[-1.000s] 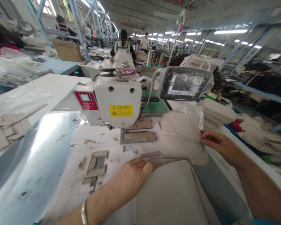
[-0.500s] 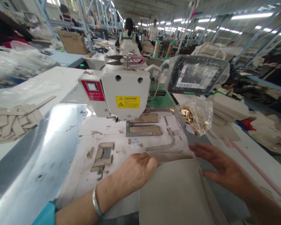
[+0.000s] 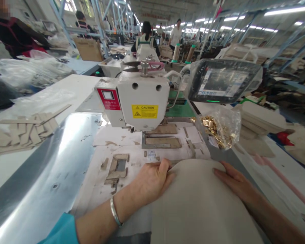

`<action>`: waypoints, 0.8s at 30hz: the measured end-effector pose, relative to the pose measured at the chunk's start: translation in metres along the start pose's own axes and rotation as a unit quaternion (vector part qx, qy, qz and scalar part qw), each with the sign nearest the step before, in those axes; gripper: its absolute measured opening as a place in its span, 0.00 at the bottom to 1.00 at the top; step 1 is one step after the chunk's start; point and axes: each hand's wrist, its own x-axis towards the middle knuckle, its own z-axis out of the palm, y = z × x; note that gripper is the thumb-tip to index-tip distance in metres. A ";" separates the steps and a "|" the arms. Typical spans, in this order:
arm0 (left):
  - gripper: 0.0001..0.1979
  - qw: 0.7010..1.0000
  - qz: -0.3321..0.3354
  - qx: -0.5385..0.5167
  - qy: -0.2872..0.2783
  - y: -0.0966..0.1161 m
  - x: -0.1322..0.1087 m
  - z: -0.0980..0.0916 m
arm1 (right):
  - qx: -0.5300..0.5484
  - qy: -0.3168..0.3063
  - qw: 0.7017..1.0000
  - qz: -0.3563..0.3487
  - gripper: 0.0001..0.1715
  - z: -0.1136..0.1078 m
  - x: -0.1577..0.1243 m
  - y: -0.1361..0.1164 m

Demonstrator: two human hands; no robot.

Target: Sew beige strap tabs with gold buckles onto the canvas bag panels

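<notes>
A large beige panel with a rounded far edge (image 3: 198, 200) lies in front of me, covering the near right of the white template sheet (image 3: 91, 183). My left hand (image 3: 155, 178) is closed on the panel's far left corner, thumb on top and fingers partly hidden. At the far right corner, my right hand (image 3: 231, 179) grips the same panel, thumb above and the other fingers at its edge. Just beyond stands a white sewing machine head (image 3: 144, 95) with a yellow caution label. Under it, a metal clamp frame (image 3: 144, 140) rests on the sheet.
A plastic bag of gold metal pieces (image 3: 218, 130) sits right of the machine, below a plastic-wrapped screen (image 3: 222, 81). Beige strips (image 3: 30, 128) are piled on the left table. Stacked beige panels (image 3: 259, 118) lie at right. Co-workers are in the background.
My right hand has come in from the right and taken hold of the panel's corner. The panel's far edge has moved up and forward. The camera view has shifted slightly left.
</notes>
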 end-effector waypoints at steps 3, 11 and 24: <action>0.14 0.995 0.073 0.015 -0.063 0.008 -0.002 -0.006 | 0.046 0.095 0.994 -0.020 0.22 -0.020 0.020 -0.005; 0.05 0.981 0.156 0.033 -0.115 0.018 -0.005 -0.003 | -0.016 0.064 0.996 -0.057 0.15 -0.060 0.099 -0.045; 0.37 0.985 -0.114 0.117 -0.065 0.006 -0.021 0.009 | -0.138 -0.036 0.974 -0.178 0.12 0.056 0.183 -0.082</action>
